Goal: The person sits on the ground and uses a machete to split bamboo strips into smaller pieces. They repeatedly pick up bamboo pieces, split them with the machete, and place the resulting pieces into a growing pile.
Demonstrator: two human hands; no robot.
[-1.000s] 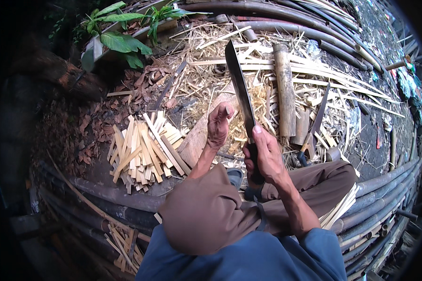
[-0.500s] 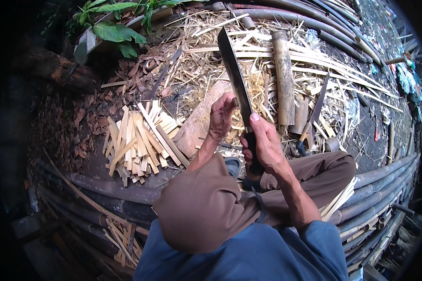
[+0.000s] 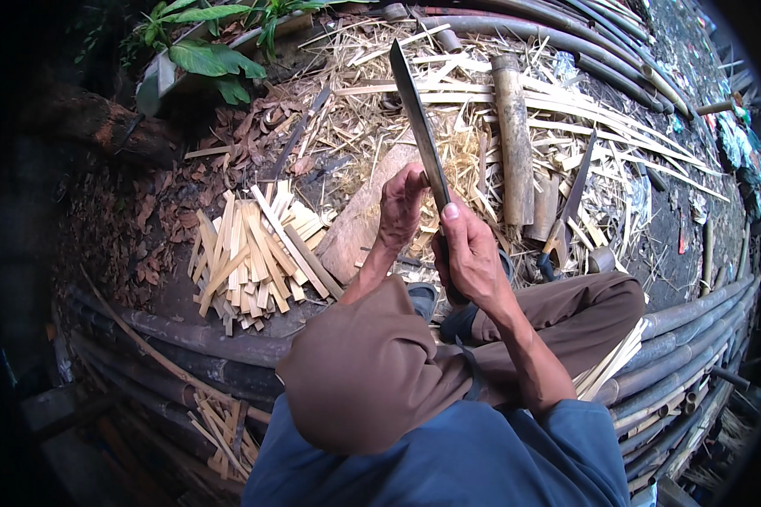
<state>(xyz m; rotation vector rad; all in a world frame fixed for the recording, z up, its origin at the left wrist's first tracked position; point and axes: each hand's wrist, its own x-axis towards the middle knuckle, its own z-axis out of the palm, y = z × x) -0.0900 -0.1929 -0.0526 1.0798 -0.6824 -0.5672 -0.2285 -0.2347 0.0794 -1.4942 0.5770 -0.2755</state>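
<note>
My right hand (image 3: pixel 473 258) is wrapped round the dark handle of a machete (image 3: pixel 420 118), its long blade pointing up and slightly left, away from me. The thumb lies along the base of the blade. Beside the blade, my left hand (image 3: pixel 402 207) is closed in a pinch on a small dark block (image 3: pixel 424 178), which is at the side of the blade; its kind is hard to make out. A pale wooden log (image 3: pixel 355 215) lies on the ground beyond my left wrist. Left of it is a heap of short split bamboo strips (image 3: pixel 249 253).
A thick bamboo piece (image 3: pixel 513 139) and a saw (image 3: pixel 573 198) lie to the right. Long pale strips (image 3: pixel 600 114) and shavings cover the ground ahead. Another long blade (image 3: pixel 300 131) rests by dry leaves. Stacked bamboo poles (image 3: pixel 203 338) run behind me on both sides.
The machete has turned more edge-on, and its tip has shifted slightly up and left. My right hand has rolled and moved a little left. My left hand stays at the blade.
</note>
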